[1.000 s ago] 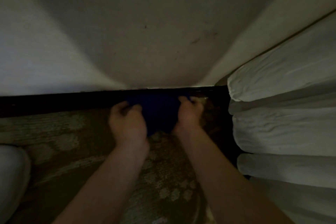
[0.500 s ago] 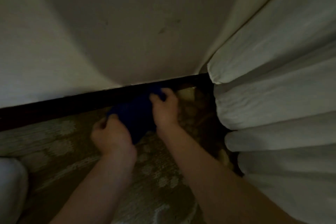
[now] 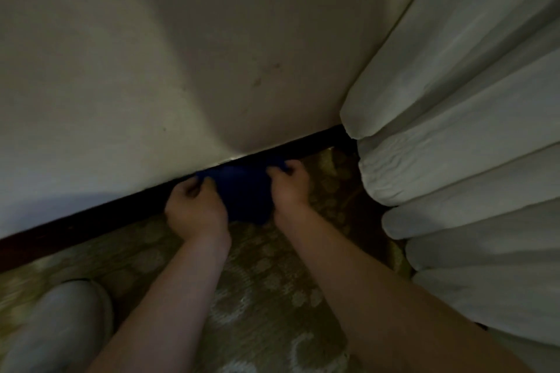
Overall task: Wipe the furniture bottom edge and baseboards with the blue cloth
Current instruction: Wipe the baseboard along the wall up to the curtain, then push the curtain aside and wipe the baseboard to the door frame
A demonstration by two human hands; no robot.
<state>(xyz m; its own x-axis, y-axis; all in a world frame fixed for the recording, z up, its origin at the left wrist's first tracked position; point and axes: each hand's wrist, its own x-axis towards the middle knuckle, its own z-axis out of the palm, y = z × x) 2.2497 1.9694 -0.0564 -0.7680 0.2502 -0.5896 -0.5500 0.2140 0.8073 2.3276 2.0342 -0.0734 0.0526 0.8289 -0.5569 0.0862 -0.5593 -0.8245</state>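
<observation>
Your left hand (image 3: 195, 210) and right hand (image 3: 289, 183) each grip an end of the cloth (image 3: 242, 191), fingers curled, stretching it against the baseboard (image 3: 91, 222). The baseboard's long axis rises toward the curtain (image 3: 454, 160), so your right hand sits nearer that corner; I judge the wipe should follow this line.

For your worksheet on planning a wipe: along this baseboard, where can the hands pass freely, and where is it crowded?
Free: patterned carpet along the dark baseboard, left of the left hand. Crowded: right of the right hand, where white curtain folds close in. The blue cloth fills the gap between the hands.
</observation>
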